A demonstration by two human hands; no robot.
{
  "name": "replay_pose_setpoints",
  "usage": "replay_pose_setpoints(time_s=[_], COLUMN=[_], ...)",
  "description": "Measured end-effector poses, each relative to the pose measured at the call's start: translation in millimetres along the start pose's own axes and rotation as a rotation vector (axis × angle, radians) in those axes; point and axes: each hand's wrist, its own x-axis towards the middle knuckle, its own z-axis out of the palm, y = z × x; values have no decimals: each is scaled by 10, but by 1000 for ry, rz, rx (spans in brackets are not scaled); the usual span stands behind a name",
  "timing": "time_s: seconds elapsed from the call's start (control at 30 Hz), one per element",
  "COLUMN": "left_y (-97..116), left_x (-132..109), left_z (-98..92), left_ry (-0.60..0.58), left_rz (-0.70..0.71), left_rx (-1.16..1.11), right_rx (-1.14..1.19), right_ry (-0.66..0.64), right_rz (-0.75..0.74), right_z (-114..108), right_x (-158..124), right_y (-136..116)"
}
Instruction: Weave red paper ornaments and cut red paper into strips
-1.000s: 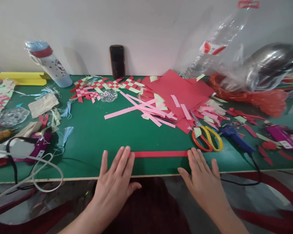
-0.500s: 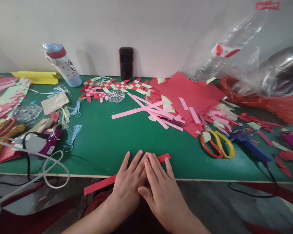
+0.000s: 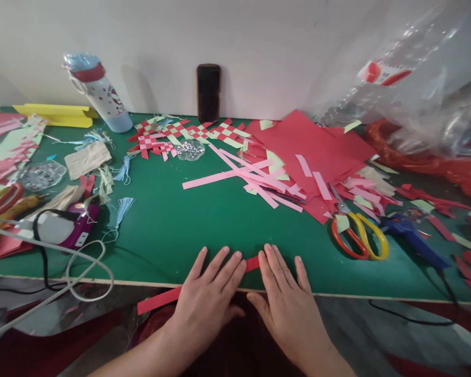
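Note:
A red paper strip (image 3: 251, 263) lies slantwise across the front edge of the green table (image 3: 172, 220), its left end (image 3: 157, 301) hanging off below the edge. My left hand (image 3: 210, 296) lies flat on the strip, fingers stretched out. My right hand (image 3: 284, 298) lies flat just right of it, fingers out and covering the strip's right end. A short piece of the strip shows between the two hands. Neither hand grips anything.
Pink strips (image 3: 239, 175) and red paper sheets (image 3: 310, 152) are heaped mid-table. Orange-and-yellow scissors (image 3: 357, 235) and a blue glue gun (image 3: 412, 235) lie at right. Woven paper pieces (image 3: 172, 137), a phone (image 3: 208, 92) and a bottle (image 3: 98, 94) stand at the back; a cable loop (image 3: 82, 267) at left.
One second ago the strip lay straight with my hands at its two ends. It now lies slanted off the edge; my hands met over it, then the right slid slightly right.

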Motion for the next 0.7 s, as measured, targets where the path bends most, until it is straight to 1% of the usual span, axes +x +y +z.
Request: replay_pose_setpoints(time_s=[0.1, 0.27, 0.37, 0.43, 0.5, 0.57, 0.63, 0.7], left_y=[-105, -271, -340, -368, -387, -399, -410, -421], left_x=[-180, -522, -645, -661, -623, -542, -445, -360], left_z=[-38, -124, -187, -219, -229, -217, -195, -173], left_ry=[-6, 0, 16, 24, 39, 50, 46, 47], left_rz=[-11, -89, -115, -119, -126, -116, -84, -59], left_rx=[-4, -8, -6, -6, -4, -5, -4, 8], right_rx=[-5, -24, -30, -45, -77, -105, -117, -115], right_ry=[8, 13, 8, 10, 24, 18, -13, -40], right_rz=[11, 10, -6, 26, 100, 152, 169, 176], right_z=[14, 9, 14, 35, 63, 86, 97, 99], right_x=[-2, 12, 11, 4, -4, -13, -26, -46], right_y=[-12, -45, -19, 79, 246, 446, 624, 745])
